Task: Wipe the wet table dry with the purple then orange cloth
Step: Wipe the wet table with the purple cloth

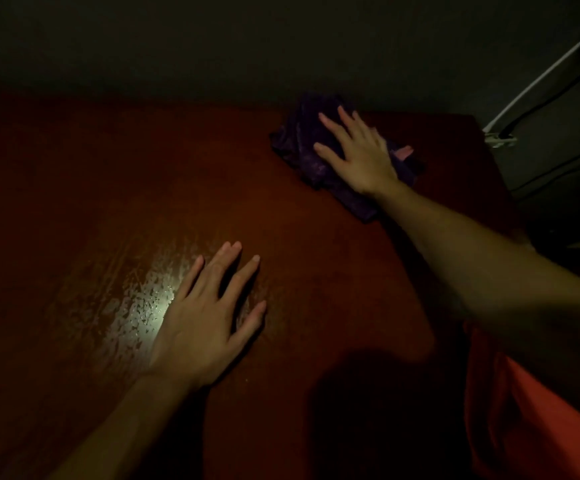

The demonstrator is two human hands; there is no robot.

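I see my right hand [357, 157] lying flat on the cloth [302, 147] at the far right of the bench [73, 168], near its back edge, while my left hand [205, 323] rests flat on the bench nearer me, left of centre.

Table [73, 174]: reddish-brown, with a pale streaky sheen. Cloth [302, 147]: dark purple with a pink tag. Fabric [524, 427] at lower right: orange.
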